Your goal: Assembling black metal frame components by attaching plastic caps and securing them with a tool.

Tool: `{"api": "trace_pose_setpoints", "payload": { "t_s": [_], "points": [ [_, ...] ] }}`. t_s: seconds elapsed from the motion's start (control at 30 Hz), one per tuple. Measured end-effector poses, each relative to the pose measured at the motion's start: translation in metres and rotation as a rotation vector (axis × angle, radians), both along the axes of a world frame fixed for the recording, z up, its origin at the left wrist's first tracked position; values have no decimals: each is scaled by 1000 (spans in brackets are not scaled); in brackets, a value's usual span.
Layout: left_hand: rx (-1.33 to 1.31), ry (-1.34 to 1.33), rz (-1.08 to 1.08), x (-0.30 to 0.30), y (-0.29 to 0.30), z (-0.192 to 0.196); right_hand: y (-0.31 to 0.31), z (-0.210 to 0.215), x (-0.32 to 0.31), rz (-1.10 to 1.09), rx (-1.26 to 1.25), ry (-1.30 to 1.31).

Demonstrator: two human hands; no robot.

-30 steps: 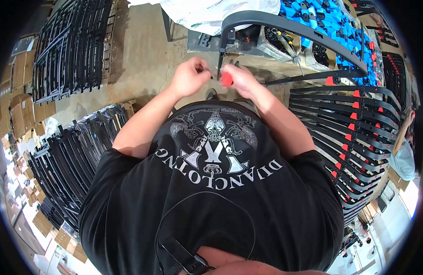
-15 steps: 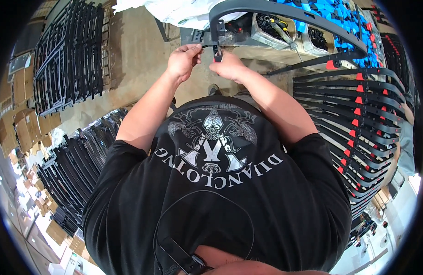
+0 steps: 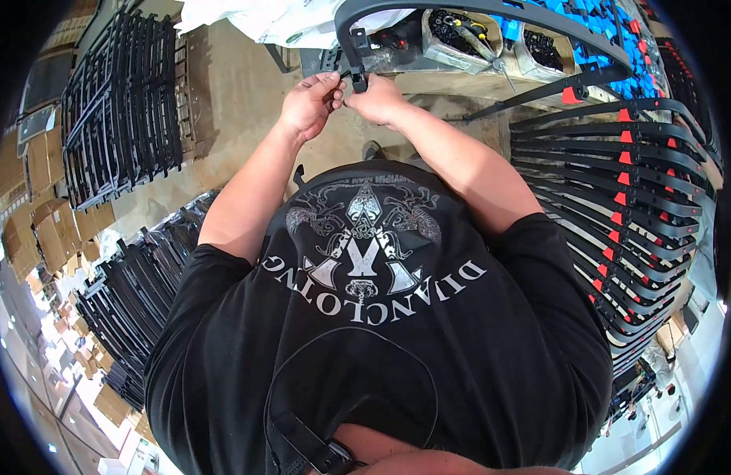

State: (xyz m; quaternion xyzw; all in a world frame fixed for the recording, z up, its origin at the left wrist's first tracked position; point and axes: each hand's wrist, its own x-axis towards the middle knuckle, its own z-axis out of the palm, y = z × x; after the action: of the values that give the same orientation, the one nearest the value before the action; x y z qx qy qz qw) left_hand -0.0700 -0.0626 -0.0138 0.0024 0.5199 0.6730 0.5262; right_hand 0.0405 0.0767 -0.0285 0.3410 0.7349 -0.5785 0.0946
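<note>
A black curved tube frame (image 3: 346, 41) rises in front of me, its near end at my fingers and its long bar bending away to the right. My right hand (image 3: 376, 101) is closed around that near end, partly covering it. Close on its left, my left hand (image 3: 308, 104) pinches a thin black piece against the frame's end. Only a sliver of this piece shows, so its kind is unclear. A dark bracket with holes (image 3: 360, 37) sits against the frame just beyond the hands.
A workbench (image 3: 397, 83) carries a box of black hardware and yellow-handled pliers (image 3: 461, 36), another parts box (image 3: 544, 49), and blue pieces (image 3: 595, 55). White plastic sheeting (image 3: 258, 20) lies far left. Black frames with red pieces (image 3: 619, 182) are stacked right; more frames (image 3: 124, 111) stand left.
Both hands and the frame's near end have shifted slightly left in view. My left hand's fingers are now closer to the frame and to my right hand.
</note>
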Motion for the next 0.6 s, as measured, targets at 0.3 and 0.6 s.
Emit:
{"api": "trace_pose_setpoints", "payload": {
  "t_s": [0.3, 0.6],
  "points": [
    [2, -36, 21, -6, -2, -5, 3, -9, 8, -83, -89, 155],
    [20, -30, -71, -14, -5, -7, 4, -14, 11, -125, -115, 162]
  ]
}}
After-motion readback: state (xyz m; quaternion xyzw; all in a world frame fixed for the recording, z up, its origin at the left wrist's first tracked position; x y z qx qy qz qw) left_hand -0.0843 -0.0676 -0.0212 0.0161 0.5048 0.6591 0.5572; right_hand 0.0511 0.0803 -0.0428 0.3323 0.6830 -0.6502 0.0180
